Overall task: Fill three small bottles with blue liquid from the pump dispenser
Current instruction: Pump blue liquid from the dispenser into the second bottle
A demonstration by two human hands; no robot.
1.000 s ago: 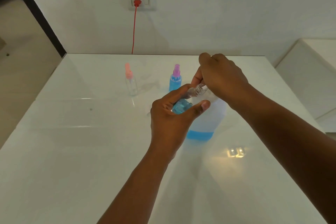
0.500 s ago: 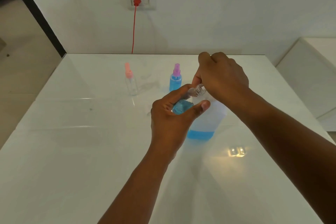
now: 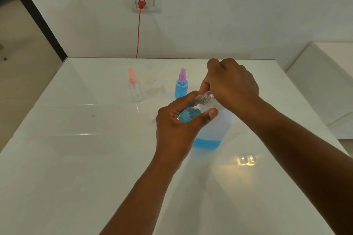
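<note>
My left hand (image 3: 177, 129) grips a small clear bottle (image 3: 193, 110), tilted, with blue liquid in its lower part and its open threaded neck under my right hand. My right hand (image 3: 232, 86) is curled over the top of the pump dispenser (image 3: 212, 129), a large translucent bottle with a low band of blue liquid at its base; the pump head is hidden under the hand. A small bottle full of blue liquid with a purple spray cap (image 3: 181, 86) stands behind. To its left stands a clear small bottle with a pink spray cap (image 3: 134, 87).
All stands on a glossy white table (image 3: 76, 158) against a white wall. A red cable (image 3: 138, 32) hangs from a wall socket behind the table. A small clear cap-like piece (image 3: 152, 117) lies left of my left hand. A white cabinet (image 3: 324, 82) stands to the right.
The hands have hardly shifted; the right hand stays over the pump and the left keeps the small bottle at the spout.
</note>
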